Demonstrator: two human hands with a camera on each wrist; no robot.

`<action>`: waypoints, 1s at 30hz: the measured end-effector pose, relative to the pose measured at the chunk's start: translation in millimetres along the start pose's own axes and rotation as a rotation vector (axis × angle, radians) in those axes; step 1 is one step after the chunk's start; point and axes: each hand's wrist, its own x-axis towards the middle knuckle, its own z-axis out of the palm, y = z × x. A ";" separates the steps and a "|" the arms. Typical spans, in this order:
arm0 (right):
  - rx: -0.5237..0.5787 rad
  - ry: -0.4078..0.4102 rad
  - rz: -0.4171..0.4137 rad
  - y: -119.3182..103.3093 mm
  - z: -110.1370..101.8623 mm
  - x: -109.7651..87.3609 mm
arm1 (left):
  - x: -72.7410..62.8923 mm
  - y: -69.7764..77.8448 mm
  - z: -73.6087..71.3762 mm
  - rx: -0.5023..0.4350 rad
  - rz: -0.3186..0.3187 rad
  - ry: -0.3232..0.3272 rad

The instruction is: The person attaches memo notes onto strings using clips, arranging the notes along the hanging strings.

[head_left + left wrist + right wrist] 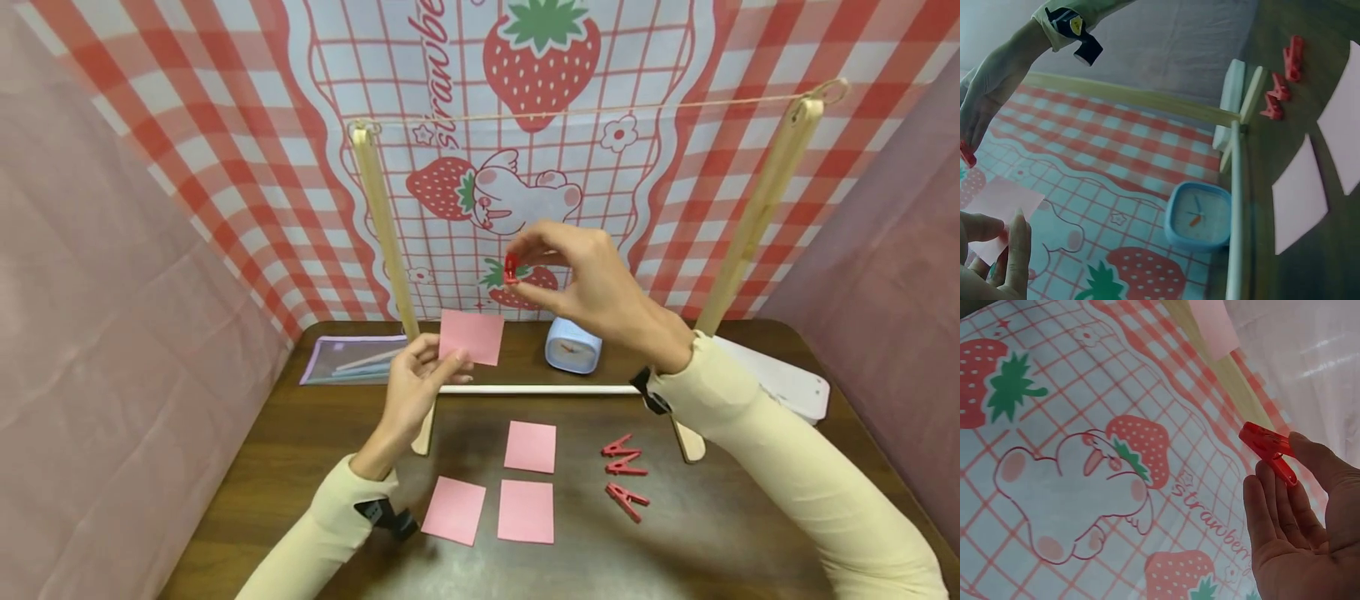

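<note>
My left hand (420, 379) pinches a pink square paper note (472, 336) between thumb and fingers, raised above the back of the table. Higher and to the right, my right hand (588, 275) holds a red clothespin (1267, 450) by its handle ends, between thumb and fingertips. Both hands stay below the thin string (600, 109) that runs between two wooden posts. Three more pink notes lie on the table: an upper note (530, 447), a lower right note (526, 512) and a lower left note (453, 510). To their right lie three red clothespins (626, 502).
A wooden post (386, 229) stands at left, another post (761, 212) at right, joined low down by a white bar (540, 389). Behind the bar are a blue clock (573, 346), a mesh pencil pouch (352, 360) and a white case (780, 379). A strawberry-print cloth (465, 75) hangs behind.
</note>
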 end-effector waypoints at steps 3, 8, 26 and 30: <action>0.003 0.013 -0.007 -4.8 -1.3 7.1 | 4.1 4.9 1.2 0.002 0.024 -0.003; 0.006 0.020 -0.009 -10.7 -2.3 18.6 | 12.6 15.6 2.4 -0.012 0.067 0.008; 0.103 0.155 -0.020 -38.0 -14.6 80.9 | 45.7 53.9 18.4 -0.112 0.196 0.123; 0.109 0.209 -0.042 -36.7 -14.7 90.9 | 51.3 59.5 22.4 -0.158 0.189 0.141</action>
